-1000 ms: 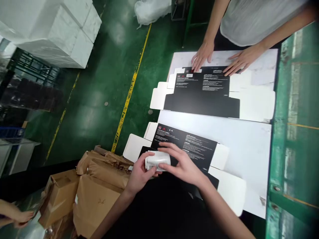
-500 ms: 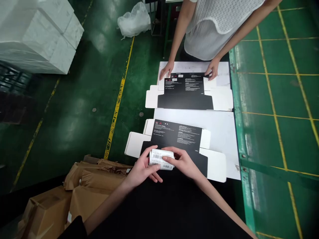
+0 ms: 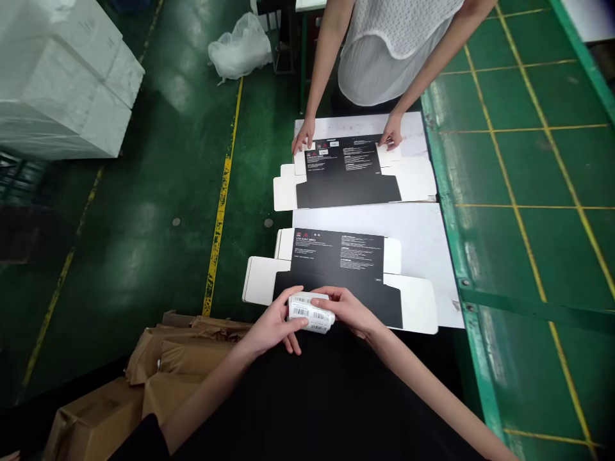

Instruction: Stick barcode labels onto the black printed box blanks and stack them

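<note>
Close to my body, a white roll of barcode labels [image 3: 311, 312] is held between both hands. My left hand [image 3: 278, 322] wraps its left end, with the thumb across the front. My right hand [image 3: 346, 310] grips it from the right, thumb and fingers lying on the upper label face. Just beyond the roll lies a flat, unfolded black-and-white box [image 3: 336, 256] with printed text and white side flaps. Its near edge is partly hidden by my hands and the roll.
Across the white table [image 3: 365, 216], a co-worker's hands [image 3: 305, 134] rest on another flat box stack [image 3: 346, 189] bearing small white labels. Brown cartons [image 3: 187, 362] stand at lower left. A green metal frame [image 3: 451, 211] edges the right side. Wrapped white boxes [image 3: 67, 83] stand at upper left.
The view has shifted slightly. The roll has turned a little in my hands, and both hands keep hold of it. The co-worker's hands stay on the far box.
</note>
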The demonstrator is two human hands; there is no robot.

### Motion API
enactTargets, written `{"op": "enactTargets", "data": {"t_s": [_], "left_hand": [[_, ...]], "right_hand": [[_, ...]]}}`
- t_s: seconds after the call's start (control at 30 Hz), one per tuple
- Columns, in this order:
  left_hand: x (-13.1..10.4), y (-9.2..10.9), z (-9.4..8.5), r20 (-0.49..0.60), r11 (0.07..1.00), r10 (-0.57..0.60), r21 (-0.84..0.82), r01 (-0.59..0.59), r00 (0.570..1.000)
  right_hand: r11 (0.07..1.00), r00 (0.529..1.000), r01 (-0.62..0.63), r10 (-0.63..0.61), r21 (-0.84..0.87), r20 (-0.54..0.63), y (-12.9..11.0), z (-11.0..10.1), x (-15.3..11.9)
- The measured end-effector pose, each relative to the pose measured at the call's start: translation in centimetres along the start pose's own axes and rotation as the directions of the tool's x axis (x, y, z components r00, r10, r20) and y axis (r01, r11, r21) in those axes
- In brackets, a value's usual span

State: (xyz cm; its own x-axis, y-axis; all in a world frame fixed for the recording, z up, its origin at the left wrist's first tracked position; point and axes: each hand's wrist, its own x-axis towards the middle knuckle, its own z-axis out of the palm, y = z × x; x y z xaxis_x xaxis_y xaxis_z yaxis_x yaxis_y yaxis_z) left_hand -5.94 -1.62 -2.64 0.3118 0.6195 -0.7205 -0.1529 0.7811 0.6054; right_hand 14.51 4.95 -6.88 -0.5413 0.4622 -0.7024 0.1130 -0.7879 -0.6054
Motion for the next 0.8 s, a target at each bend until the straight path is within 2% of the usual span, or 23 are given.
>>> {"op": "enactTargets", "data": {"t_s": [0.13,0.2,0.27,0.33,0.4,0.43,0.5,0.57,0.67,0.8], "left_hand": [[0.0,0.0,1.3,-0.074,0.994,0.105,0.019,-0.103,0.992],[-0.4,0.3,1.9,-0.108,0.982,0.186,0.05,-0.181,0.977],[-0.8,0.7,2.4,-0.144,0.96,0.274,0.103,-0.261,0.951],[-1.2,1.0,2.8,-0.174,0.923,0.367,0.192,-0.334,0.914],[-1.4,1.2,2.9,-0.186,0.865,0.46,0.314,-0.392,0.868],[-1.4,1.2,3.0,-0.184,0.83,0.502,0.376,-0.411,0.845],[-1.4,1.3,2.9,-0.18,0.766,0.562,0.483,-0.425,0.808],[-1.3,1.3,2.7,-0.179,0.727,0.586,0.548,-0.414,0.79],[-1.2,1.2,2.5,-0.176,0.715,0.584,0.574,-0.399,0.792],[-1.1,0.9,2.3,-0.154,0.706,0.589,0.576,-0.412,0.793]], "right_hand": [[0.962,0.983,0.182,-0.18,-0.204,0.028,-1.8,-0.5,-1.0],[0.873,0.942,0.321,-0.336,-0.366,0.025,-3.3,-0.2,-2.1],[0.708,0.843,0.454,-0.538,-0.541,0.003,-4.8,0.4,-3.6],[0.496,0.7,0.535,-0.713,-0.684,0.031,-6.1,1.2,-5.0],[0.32,0.591,0.567,-0.8,-0.759,0.104,-6.9,1.9,-6.1],[0.262,0.558,0.57,-0.819,-0.779,0.133,-7.2,2.1,-6.4],[0.204,0.54,0.57,-0.823,-0.796,0.176,-7.5,2.2,-6.7],[0.204,0.562,0.587,-0.799,-0.783,0.213,-7.6,1.9,-6.6],[0.223,0.588,0.622,-0.767,-0.75,0.259,-7.5,1.2,-6.0],[0.239,0.598,0.656,-0.744,-0.716,0.299,-7.2,0.4,-5.5]]}}
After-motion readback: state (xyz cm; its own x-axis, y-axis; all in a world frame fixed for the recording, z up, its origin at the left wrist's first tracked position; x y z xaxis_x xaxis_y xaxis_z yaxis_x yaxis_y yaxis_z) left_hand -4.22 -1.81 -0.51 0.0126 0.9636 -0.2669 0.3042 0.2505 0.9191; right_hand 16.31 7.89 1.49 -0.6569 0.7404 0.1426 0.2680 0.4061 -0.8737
